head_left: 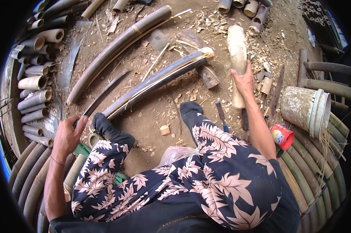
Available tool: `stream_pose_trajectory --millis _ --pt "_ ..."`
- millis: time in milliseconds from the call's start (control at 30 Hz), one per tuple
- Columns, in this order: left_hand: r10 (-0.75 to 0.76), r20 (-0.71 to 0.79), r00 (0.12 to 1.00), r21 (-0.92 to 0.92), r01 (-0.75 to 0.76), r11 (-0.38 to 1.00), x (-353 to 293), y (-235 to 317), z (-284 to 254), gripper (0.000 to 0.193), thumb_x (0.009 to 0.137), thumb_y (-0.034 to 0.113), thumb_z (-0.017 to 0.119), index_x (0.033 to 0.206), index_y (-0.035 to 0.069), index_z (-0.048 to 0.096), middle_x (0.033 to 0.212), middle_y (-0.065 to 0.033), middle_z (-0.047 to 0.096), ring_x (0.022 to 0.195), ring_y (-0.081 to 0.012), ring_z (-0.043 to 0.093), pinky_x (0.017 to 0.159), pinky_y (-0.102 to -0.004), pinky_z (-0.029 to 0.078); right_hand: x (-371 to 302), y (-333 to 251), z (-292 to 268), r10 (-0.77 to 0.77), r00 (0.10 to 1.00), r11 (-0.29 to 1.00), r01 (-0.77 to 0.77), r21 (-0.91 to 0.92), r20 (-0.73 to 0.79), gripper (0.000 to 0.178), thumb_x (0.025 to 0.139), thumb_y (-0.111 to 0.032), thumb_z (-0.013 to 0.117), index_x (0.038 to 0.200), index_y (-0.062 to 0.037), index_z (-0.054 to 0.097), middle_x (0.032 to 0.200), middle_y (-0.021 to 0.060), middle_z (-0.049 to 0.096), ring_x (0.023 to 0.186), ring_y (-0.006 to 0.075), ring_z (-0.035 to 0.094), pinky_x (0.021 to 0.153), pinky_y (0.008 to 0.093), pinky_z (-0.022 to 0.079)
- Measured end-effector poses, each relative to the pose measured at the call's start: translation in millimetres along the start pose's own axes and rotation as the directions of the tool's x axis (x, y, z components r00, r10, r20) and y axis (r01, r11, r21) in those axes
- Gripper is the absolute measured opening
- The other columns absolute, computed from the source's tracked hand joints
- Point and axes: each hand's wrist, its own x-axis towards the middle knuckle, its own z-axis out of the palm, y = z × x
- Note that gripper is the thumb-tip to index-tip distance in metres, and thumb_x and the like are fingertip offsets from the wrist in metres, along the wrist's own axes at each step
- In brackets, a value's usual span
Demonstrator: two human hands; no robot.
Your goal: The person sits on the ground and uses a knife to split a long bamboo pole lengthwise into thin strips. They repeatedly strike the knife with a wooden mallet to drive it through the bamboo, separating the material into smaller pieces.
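Head view: hand status?

"Left hand (69,136), left of frame, grasps the long blade (104,92); right hand (244,80), upper right of centre, grasps the pale wooden club (237,46)."

"Technique?"

"Ideally, grip firmly, clear of the edge."

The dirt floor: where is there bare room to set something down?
The dirt floor is mostly bare, bar some wood chips, between the split bamboo pole and the socked feet; another patch lies between the upper bamboo pole and the gray sheet. Crowded: right of the right foot (blue-ended tool, red container, bucket) and the left edge (bamboo lengths).
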Motion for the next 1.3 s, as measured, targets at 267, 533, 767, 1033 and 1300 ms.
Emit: stream_pose_trajectory --millis 267,533,767,1033,1300 --pt "0.446 -0.513 0.733 -0.402 -0.664 0.63 33 223 108 0.034 0.095 0.023 0.064 0.12 0.001 0.06 0.116 -0.0225 0.058 0.103 -0.0371 0.058 0.091 -0.0456 0.047 -104 -122 3 -0.394 0.706 0.199 -0.56 0.804 0.589 0.068 0.099 -0.056 0.053 0.129 0.0049 0.056 0.12 0.0193 0.062 0.111 0.026 0.062 0.095 0.0399 0.052" --pt "0.351 -0.335 0.875 0.091 -0.34 0.936 149 167 189 0.085 0.074 0.023 0.074 0.145 -0.005 0.037 0.145 -0.0304 0.043 0.136 -0.044 0.041 0.113 -0.0502 0.036 -35 9 -35 0.207 0.978 0.973 -0.205 0.107 -0.005 0.047 0.094 -0.03 0.062 0.123 0.0058 0.048 0.087 0.0155 0.061 0.082 0.0305 0.064 0.074 0.0446 0.052" --pt "0.245 0.028 0.969 -0.111 -0.24 0.964 162 140 142 0.066 0.066 0.021 0.083 0.12 -0.006 0.057 0.104 -0.0215 0.068 0.09 -0.0329 0.069 0.086 -0.0415 0.058 -71 115 2 0.005 0.983 0.965 -0.054 -0.258 -0.184 0.075 0.089 -0.019 0.066 0.151 0.001 0.03 0.13 0.0267 0.046 0.12 0.0406 0.049 0.099 0.0491 0.043" --pt "0.248 -0.34 0.907 -0.726 -0.42 0.544 72 178 -81 0.06 0.085 0.051 0.074 0.114 0.0 0.064 0.09 -0.003 0.064 0.077 -0.0114 0.061 0.071 -0.028 0.05 -247 117 3 0.295 0.921 0.879 -0.157 -0.451 0.254 0.044 0.095 -0.033 0.061 0.126 -0.0017 0.055 0.113 0.0145 0.059 0.108 0.0291 0.055 0.096 0.0443 0.044" --pt "0.022 -0.446 0.895 -0.855 -0.419 -0.305 -5 205 14 0.062 0.097 0.063 0.05 0.11 0.002 0.053 0.091 -0.0157 0.062 0.087 -0.0297 0.067 0.078 -0.046 0.059 -237 229 -65 0.223 0.902 0.896 -0.339 0.287 0.37 0.029 0.099 -0.03 0.058 0.114 -0.0041 0.058 0.09 0.0051 0.059 0.079 0.0176 0.059 0.067 0.0316 0.047"
